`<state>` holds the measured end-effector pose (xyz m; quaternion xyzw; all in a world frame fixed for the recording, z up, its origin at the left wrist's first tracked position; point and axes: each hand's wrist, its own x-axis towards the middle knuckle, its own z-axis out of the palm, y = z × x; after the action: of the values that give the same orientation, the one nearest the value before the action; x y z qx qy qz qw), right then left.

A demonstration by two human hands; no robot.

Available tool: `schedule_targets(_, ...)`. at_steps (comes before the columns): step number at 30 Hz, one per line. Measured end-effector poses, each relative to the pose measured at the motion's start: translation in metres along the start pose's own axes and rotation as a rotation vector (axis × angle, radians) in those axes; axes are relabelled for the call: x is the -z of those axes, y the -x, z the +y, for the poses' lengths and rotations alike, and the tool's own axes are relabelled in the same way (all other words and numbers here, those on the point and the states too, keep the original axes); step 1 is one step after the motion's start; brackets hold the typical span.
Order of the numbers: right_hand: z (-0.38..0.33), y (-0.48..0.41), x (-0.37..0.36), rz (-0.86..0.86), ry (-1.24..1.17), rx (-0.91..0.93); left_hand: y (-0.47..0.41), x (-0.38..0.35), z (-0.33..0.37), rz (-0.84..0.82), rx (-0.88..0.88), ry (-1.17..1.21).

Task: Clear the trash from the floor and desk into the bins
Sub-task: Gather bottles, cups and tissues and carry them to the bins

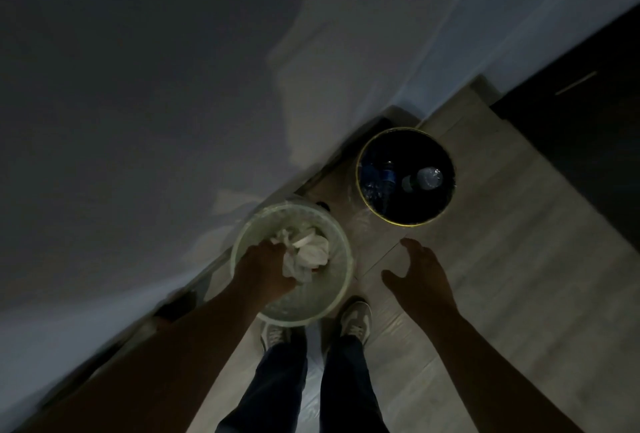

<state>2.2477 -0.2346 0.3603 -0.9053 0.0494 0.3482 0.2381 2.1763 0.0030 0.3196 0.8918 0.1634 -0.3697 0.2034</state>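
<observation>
A pale translucent bin [341, 242] stands on the floor by the wall, just ahead of my feet. My left hand [265, 268] hangs over its mouth and grips crumpled white paper [308, 254]. To its right stands a dark bin [406, 176] with a yellowish rim, holding plastic bottles [427, 178]. My right hand [420, 276] hovers open above the floor between the two bins, fingers spread, holding nothing.
A white wall [156, 103] runs diagonally along the left with a skirting board at its foot. Light wood-look floor [502, 276] stretches to the right. A dark panel or door [588, 127] fills the upper right. My shoes [356, 321] stand just behind the pale bin.
</observation>
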Motion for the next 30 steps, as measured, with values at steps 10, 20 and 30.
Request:
schedule_targets(10,-0.041,0.059,0.058,-0.038,0.284,0.155,0.063,0.083,0.025,0.094,-0.185,-0.176)
schedule_targets(20,-0.157,0.171,0.251,0.289,0.358,0.403,0.212,0.288,0.129,0.448,-0.481,-0.037)
schedule_targets(30,-0.264,0.326,0.449,0.595,0.299,0.804,0.396,0.47,0.199,0.942,-0.645,-0.132)
